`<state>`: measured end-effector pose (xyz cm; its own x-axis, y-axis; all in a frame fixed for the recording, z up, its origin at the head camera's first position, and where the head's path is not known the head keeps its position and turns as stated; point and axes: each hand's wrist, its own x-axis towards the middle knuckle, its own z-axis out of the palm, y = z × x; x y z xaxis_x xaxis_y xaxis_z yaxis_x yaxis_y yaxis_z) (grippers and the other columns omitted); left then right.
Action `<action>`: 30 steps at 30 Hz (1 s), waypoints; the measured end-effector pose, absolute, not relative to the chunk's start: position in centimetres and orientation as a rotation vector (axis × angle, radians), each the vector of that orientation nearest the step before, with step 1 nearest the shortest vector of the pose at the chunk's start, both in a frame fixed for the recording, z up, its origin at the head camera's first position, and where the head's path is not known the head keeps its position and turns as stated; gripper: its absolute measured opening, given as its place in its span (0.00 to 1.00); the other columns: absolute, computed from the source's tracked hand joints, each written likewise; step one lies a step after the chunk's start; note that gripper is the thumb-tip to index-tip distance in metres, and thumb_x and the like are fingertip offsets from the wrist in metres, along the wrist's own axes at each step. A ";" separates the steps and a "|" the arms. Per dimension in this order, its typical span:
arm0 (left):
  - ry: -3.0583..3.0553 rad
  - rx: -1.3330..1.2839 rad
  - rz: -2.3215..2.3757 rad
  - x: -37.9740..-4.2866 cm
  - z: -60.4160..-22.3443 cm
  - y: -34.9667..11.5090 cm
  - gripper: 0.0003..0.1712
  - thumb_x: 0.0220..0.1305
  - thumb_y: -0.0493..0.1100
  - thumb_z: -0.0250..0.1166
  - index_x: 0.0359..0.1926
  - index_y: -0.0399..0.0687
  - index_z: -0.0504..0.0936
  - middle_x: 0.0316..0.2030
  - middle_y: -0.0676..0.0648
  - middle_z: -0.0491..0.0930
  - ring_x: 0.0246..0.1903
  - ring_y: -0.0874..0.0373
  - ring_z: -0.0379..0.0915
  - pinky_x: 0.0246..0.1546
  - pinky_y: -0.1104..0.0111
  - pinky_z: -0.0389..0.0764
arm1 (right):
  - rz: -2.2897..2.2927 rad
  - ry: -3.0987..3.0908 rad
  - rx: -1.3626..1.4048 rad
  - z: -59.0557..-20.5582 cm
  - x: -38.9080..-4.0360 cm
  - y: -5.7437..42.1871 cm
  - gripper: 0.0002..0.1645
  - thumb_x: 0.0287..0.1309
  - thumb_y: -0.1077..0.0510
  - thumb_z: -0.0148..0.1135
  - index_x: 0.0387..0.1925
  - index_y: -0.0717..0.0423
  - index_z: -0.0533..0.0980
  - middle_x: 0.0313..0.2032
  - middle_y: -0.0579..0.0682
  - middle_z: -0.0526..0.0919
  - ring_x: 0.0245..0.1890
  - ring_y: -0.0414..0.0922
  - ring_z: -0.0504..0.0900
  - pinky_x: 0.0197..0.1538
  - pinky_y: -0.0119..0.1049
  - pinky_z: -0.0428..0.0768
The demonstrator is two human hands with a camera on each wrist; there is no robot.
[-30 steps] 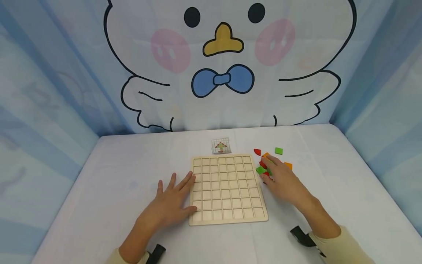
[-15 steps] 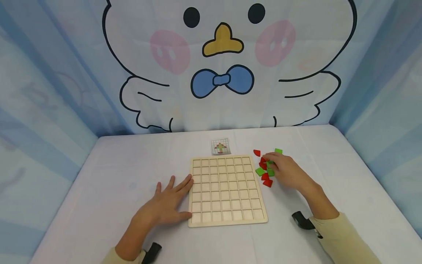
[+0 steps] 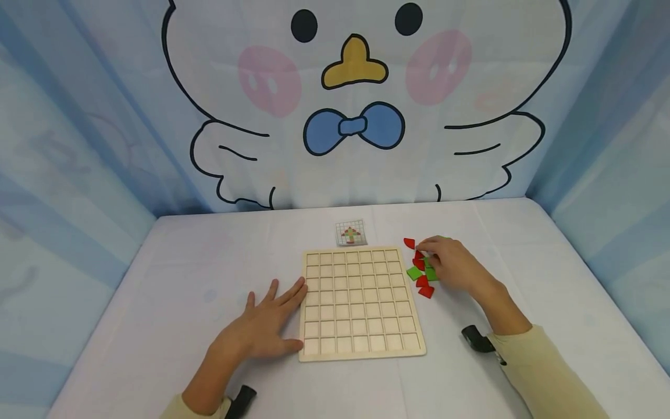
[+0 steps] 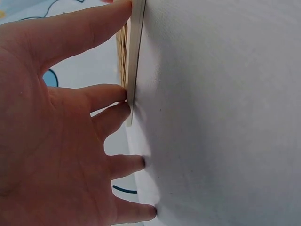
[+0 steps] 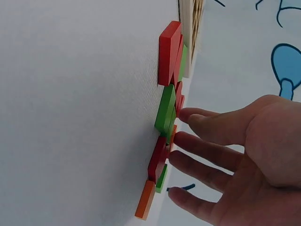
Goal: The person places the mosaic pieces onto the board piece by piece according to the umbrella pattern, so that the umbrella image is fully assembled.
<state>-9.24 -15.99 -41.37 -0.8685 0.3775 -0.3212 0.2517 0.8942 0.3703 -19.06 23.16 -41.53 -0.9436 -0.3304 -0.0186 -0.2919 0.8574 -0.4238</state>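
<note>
A square wooden grid board [image 3: 361, 356] lies on the white table. My left hand [image 3: 272, 326], fingers spread, touches its left edge with thumb and fingertips; the left wrist view shows the little and ring fingers on the tablecloth. My right hand [image 3: 455, 265] is over a loose cluster of flat blocks right of the board. Red blocks [image 3: 426, 292] and green blocks [image 3: 414, 273] show beside its fingers. In the right wrist view, an orange block [image 5: 145, 200] stands nearest the camera. The fingers are slightly bent and reach to the blocks, with nothing visibly pinched.
A small card [image 3: 351, 233] with a grid and a red, green and orange figure lies behind the board. A red block [image 3: 409, 243] lies near the board's top right corner. A curtain with a cartoon figure [image 3: 366, 174] rises behind the table.
My right hand has shifted slightly up and right over the cluster, uncovering red and green blocks and covering orange ones. My left hand has slid slightly down and left along the board's edge.
</note>
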 end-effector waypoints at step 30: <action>2.685 0.464 0.455 -9.1 -41.6 -16.0 0.57 0.59 0.60 0.74 0.83 0.59 0.54 0.84 0.61 0.45 0.82 0.33 0.38 0.69 0.22 0.44 | -0.730 2.947 -0.335 -41.7 -21.2 22.1 0.14 0.63 0.66 0.67 0.51 0.65 0.84 0.37 0.57 0.84 0.38 0.51 0.79 0.41 0.41 0.86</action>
<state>-9.05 -16.02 -41.58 -0.8747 0.3758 -0.3060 0.2542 0.8933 0.3706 -21.25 22.07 -41.71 -0.9721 -0.2323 -0.0319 -0.1905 0.8620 -0.4698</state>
